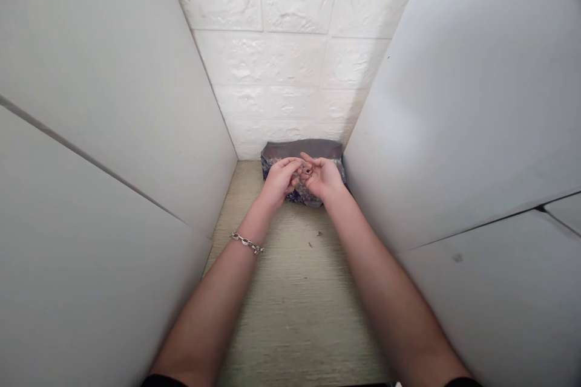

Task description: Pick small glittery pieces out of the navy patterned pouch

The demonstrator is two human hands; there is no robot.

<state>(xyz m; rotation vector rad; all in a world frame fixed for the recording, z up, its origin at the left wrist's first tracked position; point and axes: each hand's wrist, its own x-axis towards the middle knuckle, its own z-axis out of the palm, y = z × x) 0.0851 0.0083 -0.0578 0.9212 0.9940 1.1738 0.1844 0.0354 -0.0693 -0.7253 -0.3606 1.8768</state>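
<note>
Head cam: my left hand and right hand nearly meet over a patterned bag, 12 o'clock by the white wall. Right thumb's apart from its fingers; left fingers are curled, can't tell if they're gripping anything. Bracelet sits 7 o'clock of my left hand.

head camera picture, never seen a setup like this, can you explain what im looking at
There is no machine here, just a person's bare left hand and bare right hand. The camera sits on that person's head, looking forward and down. A silver chain-link bracelet circles the left wrist. The hands come close together in front of an open, dark, patterned bag on a pale, grained surface. Small brown bits lie nearer. A tiny dark thing shows at the fingers, too small to name.
</note>
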